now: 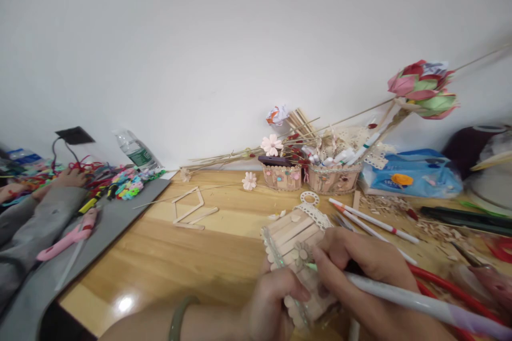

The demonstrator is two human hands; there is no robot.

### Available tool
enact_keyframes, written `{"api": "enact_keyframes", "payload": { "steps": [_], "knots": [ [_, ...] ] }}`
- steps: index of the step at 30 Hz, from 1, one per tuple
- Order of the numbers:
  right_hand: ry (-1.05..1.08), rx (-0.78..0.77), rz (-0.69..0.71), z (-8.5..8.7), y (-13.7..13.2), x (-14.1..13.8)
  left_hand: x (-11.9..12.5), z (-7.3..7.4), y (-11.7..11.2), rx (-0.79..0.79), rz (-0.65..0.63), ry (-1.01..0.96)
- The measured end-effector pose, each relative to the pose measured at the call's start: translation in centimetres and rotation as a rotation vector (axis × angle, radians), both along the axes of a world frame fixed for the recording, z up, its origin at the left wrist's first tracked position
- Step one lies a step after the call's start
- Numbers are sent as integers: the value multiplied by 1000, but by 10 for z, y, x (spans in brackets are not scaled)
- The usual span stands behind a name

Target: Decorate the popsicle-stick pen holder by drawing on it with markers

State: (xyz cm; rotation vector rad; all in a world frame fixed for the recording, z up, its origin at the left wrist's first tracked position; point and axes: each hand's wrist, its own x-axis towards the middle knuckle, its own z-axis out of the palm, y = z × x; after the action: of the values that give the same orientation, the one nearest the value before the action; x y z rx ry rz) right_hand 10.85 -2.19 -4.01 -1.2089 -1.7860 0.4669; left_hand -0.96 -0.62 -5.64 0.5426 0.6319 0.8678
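My left hand grips a small box built of craft sticks, trimmed with white lace and a paper flower. It holds the box tilted at the lower middle of the head view. My right hand is closed on a long white marker, and the marker's green tip touches the box by the flower. A green bangle circles my left wrist.
Two decorated stick baskets with pens and skewers stand by the wall. Paper flowers on sticks, a blue tissue pack, loose pens, a stick frame. Another person's grey sleeve lies left beside a pink cutter.
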Motion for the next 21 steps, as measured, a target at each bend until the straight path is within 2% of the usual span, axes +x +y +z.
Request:
{"api": "enact_keyframes", "payload": {
  "steps": [17, 21],
  "knots": [
    [12, -49, 25, 1, -1, 1, -2, -8, -1, 13, -10, -7],
    [2, -53, 21, 1, 1, 1, -2, -5, -1, 13, -14, 1]
  ]
}}
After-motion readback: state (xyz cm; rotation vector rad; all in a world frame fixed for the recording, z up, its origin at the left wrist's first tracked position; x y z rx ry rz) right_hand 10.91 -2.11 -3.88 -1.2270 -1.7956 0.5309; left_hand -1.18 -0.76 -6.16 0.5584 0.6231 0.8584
